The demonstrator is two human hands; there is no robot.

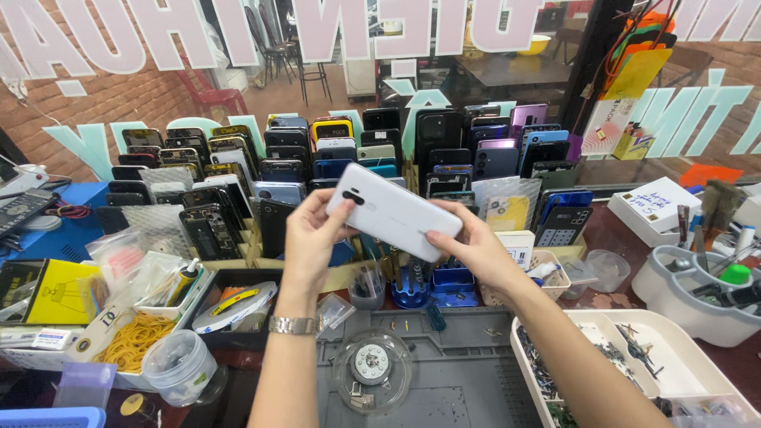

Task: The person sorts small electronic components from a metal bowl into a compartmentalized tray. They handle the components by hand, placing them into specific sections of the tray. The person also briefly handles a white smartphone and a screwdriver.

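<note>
Both my hands hold a white smartphone (394, 212) up in front of me, back side facing me, tilted with its camera end at the upper left. My left hand (311, 235) grips the camera end; a metal watch sits on that wrist. My right hand (474, 249) grips the lower right end, thumb on the edge. Behind the phone stand racks packed with several phones and phone back covers (333, 162).
A grey work mat (460, 372) lies below my arms, with a round clear dish (372, 368) on it. A white parts tray (626, 357) lies at right, a tool caddy (697, 293) beyond it. Rubber bands, tape rolls and a clear cup (181, 366) crowd the left.
</note>
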